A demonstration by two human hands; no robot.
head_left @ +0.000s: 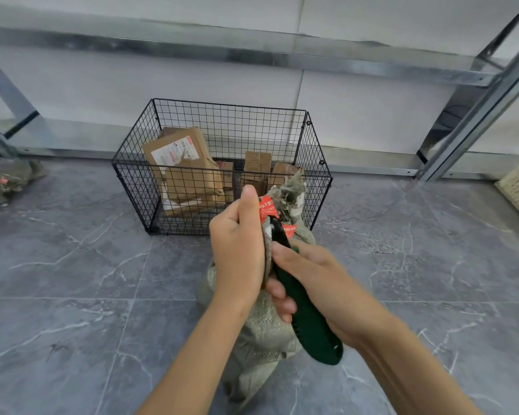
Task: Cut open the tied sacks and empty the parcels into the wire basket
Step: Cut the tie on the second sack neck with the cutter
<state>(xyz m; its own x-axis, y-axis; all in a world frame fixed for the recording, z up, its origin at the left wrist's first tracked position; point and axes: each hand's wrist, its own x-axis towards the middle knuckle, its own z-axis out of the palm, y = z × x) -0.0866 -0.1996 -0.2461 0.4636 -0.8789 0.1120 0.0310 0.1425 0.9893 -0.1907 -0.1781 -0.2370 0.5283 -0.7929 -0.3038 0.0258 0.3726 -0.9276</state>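
I'm seeing the sack (261,327) standing on the floor (72,280) just before the wire basket (132,187), parcels (192,181) lying inside the basket, shelving (252,55) standing behind it.

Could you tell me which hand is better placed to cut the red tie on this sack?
Right, I think. The right hand grips the green knife, whose blade points up at the red tie. The left hand grips the neck of the sack beside it, so it is busy steadying.

Before me, grey veined floor tiles (72,280) meet a pale wall (357,115) behind a galvanised steel shelving frame (252,52).
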